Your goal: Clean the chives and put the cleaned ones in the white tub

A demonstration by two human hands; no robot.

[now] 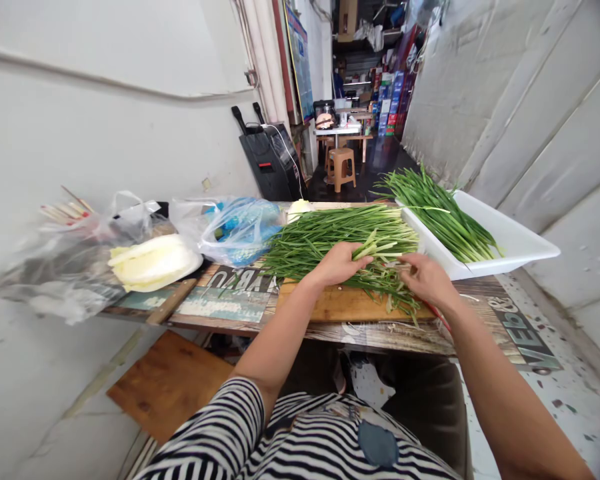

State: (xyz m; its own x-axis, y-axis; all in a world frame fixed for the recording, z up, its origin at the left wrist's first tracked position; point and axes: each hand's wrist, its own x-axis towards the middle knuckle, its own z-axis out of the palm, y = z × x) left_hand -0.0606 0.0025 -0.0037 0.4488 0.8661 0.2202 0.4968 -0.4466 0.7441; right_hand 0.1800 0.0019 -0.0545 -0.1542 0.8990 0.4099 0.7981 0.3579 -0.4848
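Note:
My left hand (341, 264) is closed around a small bunch of garlic chives (373, 245), with the pale stem ends pointing right. Close to those ends, my right hand (427, 280) has its thumb and fingertips pinched together; what lies between them is too small to make out. A large pile of garlic chives (330, 230) lies just beyond both hands, green leaves to the left and white stems to the right. Loose wilted trimmings (395, 297) are scattered under my hands on a wooden cutting board (315, 305).
At the right, a white tray (525, 247) holds more chives (445, 213). Leftward on the table stand plastic bags (240, 227), a halved napa cabbage (155, 262) and a knife with a wooden handle (173, 301). A black speaker (273, 160) and a stool (341, 168) are behind.

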